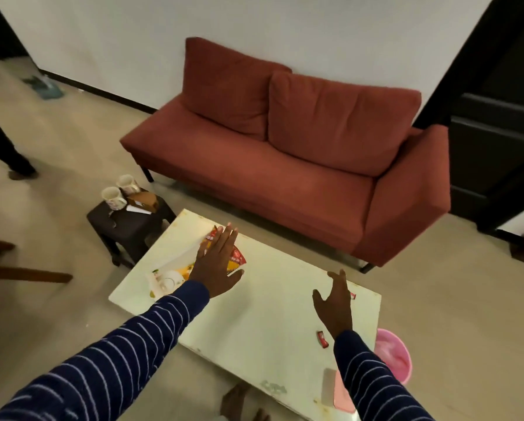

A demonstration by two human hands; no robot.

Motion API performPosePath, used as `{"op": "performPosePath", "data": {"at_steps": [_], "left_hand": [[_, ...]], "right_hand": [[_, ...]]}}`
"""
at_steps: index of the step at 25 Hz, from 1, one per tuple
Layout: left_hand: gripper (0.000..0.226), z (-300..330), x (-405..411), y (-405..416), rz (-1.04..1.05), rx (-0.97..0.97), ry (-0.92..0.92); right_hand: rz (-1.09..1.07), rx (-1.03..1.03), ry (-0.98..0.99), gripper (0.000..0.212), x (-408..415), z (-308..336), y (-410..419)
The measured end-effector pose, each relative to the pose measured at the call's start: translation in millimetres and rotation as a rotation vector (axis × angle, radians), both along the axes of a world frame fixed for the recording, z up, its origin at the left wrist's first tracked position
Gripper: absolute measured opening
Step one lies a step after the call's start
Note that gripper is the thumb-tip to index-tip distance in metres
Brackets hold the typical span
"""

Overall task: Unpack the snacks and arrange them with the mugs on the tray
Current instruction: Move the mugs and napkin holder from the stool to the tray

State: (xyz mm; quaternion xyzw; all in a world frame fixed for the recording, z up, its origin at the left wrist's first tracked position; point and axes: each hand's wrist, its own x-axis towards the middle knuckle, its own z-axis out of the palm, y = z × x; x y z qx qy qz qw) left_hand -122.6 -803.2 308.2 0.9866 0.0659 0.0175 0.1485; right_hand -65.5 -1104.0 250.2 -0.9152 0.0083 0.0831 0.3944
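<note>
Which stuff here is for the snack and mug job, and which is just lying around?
For the job:
snack packets under the left hand
small red snack by the right hand
two mugs on the stool

Just lying about:
red sofa
pink bucket

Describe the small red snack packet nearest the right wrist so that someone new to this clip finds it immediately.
Start at the pale low table in front of the red sofa. Near the table's right edge, just left of the right hand and its striped cuff, lies a small red packet, flat and alone. The other red packets lie heaped under the left hand farther back.
</note>
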Motion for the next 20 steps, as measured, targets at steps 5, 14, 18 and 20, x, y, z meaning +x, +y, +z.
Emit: {"op": "performPosePath", "data": {"at_steps": [5, 14, 18, 20], "left_hand": [[0.101, 12, -12, 11, 0.058, 0.162, 0.023], [0.106, 16, -13, 81, 0.181, 0.209, 0.005], [0.11, -2, -16, 157, 0.242, 0.221, 0.062], [0.11, -9, -16, 200, 0.226, 0.191, 0.079]], "right_hand": [[0.122, -0.143, -0.206, 0.076, 15, 34, 39], [0.259, -0.289, -0.301, 0.087, 30, 49, 122], [0.307, -0.404, -0.358, 0.096, 41, 46, 194], [0.307, -0.428, -0.357, 0.097, 46, 41, 237]]}}
